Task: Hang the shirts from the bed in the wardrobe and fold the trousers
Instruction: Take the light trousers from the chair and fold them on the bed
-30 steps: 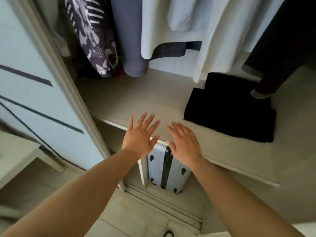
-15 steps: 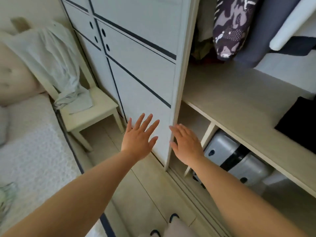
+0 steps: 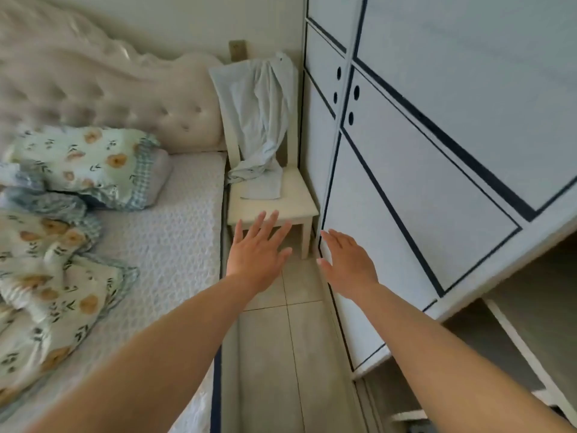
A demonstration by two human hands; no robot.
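Left hand [image 3: 254, 254] and right hand [image 3: 346, 260]: grips wide, empty. Bed [image 3: 175, 232] at nine o'clock shows only bedding [image 3: 84, 164]; probably nearly done.

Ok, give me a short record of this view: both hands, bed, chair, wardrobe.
left hand: open, fingers spread, holding nothing
right hand: open, holding nothing, near the door's edge
bed: crumpled floral bedding on it; no clear shirt or trousers in the part shown
chair: between bed and wardrobe, pale cloth draped over its back onto the seat
wardrobe: white door with dark lines; open section at lower right
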